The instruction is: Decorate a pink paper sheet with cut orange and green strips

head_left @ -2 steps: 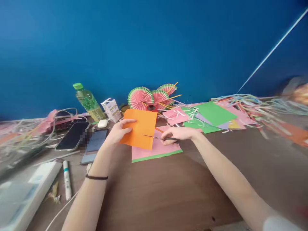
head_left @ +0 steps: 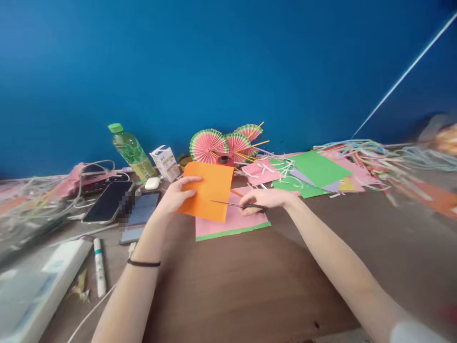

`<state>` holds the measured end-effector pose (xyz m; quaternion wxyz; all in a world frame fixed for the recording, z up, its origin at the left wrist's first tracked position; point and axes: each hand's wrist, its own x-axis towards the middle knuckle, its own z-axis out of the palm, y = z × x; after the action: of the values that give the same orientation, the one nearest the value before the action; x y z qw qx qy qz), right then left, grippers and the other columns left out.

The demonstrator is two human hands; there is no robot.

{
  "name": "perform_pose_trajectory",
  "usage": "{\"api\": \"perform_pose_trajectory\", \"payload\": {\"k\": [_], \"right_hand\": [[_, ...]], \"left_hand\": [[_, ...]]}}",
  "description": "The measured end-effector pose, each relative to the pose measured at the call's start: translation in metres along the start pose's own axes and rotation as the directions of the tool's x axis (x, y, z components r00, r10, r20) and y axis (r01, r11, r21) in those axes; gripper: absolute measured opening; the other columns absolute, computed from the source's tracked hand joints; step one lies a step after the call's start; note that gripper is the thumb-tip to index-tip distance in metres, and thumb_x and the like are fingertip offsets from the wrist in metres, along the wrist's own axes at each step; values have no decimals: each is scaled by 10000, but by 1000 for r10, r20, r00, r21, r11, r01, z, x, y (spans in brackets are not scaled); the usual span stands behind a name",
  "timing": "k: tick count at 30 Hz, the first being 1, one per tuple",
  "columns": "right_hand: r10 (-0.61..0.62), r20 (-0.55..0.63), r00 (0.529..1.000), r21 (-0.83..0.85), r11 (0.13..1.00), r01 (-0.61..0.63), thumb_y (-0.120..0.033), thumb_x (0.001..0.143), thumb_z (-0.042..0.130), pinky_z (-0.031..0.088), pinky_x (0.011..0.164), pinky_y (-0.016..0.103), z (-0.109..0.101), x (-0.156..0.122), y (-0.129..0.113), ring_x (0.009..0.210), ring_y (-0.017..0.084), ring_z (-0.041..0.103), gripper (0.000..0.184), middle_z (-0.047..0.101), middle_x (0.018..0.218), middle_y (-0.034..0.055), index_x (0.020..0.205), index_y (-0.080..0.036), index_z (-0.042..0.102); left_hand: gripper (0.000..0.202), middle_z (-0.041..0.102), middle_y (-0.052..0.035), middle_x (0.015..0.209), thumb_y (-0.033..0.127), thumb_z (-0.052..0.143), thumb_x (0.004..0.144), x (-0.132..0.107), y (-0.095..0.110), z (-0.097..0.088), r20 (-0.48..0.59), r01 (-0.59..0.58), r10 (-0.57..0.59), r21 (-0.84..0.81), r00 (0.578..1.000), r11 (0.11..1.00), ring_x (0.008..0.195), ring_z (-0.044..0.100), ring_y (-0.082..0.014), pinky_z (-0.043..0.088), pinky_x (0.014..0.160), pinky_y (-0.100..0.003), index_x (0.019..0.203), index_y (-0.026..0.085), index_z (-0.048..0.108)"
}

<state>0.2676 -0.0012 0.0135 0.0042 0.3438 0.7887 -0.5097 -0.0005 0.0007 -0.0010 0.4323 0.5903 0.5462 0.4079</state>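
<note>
My left hand (head_left: 177, 195) grips an orange sheet of paper (head_left: 210, 188) by its left edge, thumb and fingers on its face. The sheet is held up above the table. My right hand (head_left: 260, 201) is closed around a pair of scissors (head_left: 232, 205), whose blades point left across the lower right part of the orange sheet. A narrow orange strip (head_left: 236, 193) shows at the sheet's right edge. Below both hands lies a pink sheet with a green border (head_left: 233, 231), partly hidden by the orange paper.
Pleated pink-and-green paper fans (head_left: 209, 145) stand by the blue wall. Coloured sheets (head_left: 317, 169) and paper scraps lie right. A bottle (head_left: 132, 151), a small carton (head_left: 165, 163), phones (head_left: 109, 202), a marker (head_left: 100, 267) and a white power strip (head_left: 67, 262) are on the left.
</note>
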Motion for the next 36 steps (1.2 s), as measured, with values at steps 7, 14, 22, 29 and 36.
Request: {"api": "perform_pose_trajectory", "payload": {"k": [7,14,22,29,36], "right_hand": [[25,33,999,44,999,-27,-460,680,601,339,473,200,0,-2,-3,560,66,406,355,551,772,20,864,-157,618],[109,-4,994,-26,994,-109,-537,683,570,384,538,225,-8,-9,3,562,85,469,428,570,742,16,920,-184,619],[211,-383,899,-187,936,-299,-538,667,562,386,624,249,-33,-34,23,725,157,528,379,598,828,26,840,-201,588],[427,-459,779,-122,838,-532,-489,601,625,379,535,252,-47,-55,43,597,142,532,420,621,733,14,918,-216,592],[399,-480,781,-117,853,-508,-531,558,640,440,644,262,-55,-69,59,837,211,581,605,635,974,53,1062,-207,561]], "left_hand": [[381,615,-46,1108,228,633,578,-1,0,1,-14,7,-7,-38,1000,999,935,595,-247,460,843,-376,957,215,670],[391,610,-30,1118,219,611,583,4,-7,-9,-124,-19,19,1,992,1000,999,561,-237,436,879,-351,972,217,658],[482,610,-75,1058,156,546,603,8,-11,-16,-337,83,-60,54,940,995,885,603,-212,488,775,-317,1081,183,601],[623,565,-114,1140,72,466,620,8,-13,-18,-332,159,-13,419,943,894,898,600,-251,492,779,-360,1238,152,478],[677,532,-130,1205,10,430,581,9,-12,-22,-302,122,91,616,949,778,1056,529,-281,460,861,-370,1246,132,465]]}}
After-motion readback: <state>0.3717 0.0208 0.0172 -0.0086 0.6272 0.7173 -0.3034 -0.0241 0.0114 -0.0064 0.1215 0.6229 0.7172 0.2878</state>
